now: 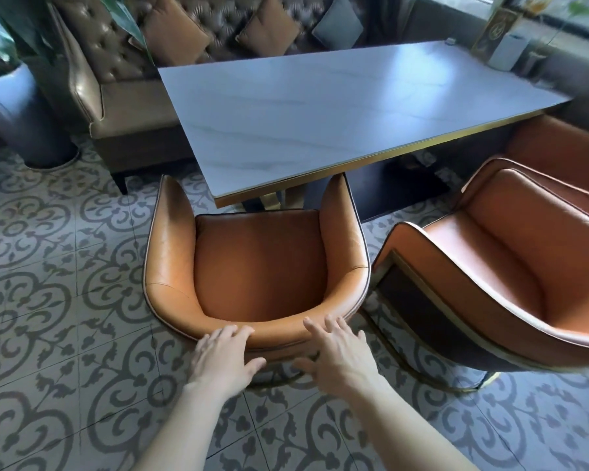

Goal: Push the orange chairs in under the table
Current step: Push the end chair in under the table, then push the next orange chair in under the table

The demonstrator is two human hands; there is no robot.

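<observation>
An orange leather tub chair [259,263] stands at the near left corner of the white marble table [337,107], its armrest tips level with the table's gold edge. My left hand [223,358] rests on the top of its curved backrest, fingers spread. Beside it my right hand [337,351] lies on the same rim, fingers apart, thumb hanging behind the back. A second orange chair [497,283] sits to the right, turned at an angle and away from the table. The seat of a third orange chair [565,151] shows behind it, at the table's right end.
A brown tufted sofa [123,107] with cushions lines the far side of the table. A large grey planter [17,120] stands at the far left. A white box [505,51] and a gold-framed card sit beyond the table's far right corner. Patterned floor tiles [58,300] spread left.
</observation>
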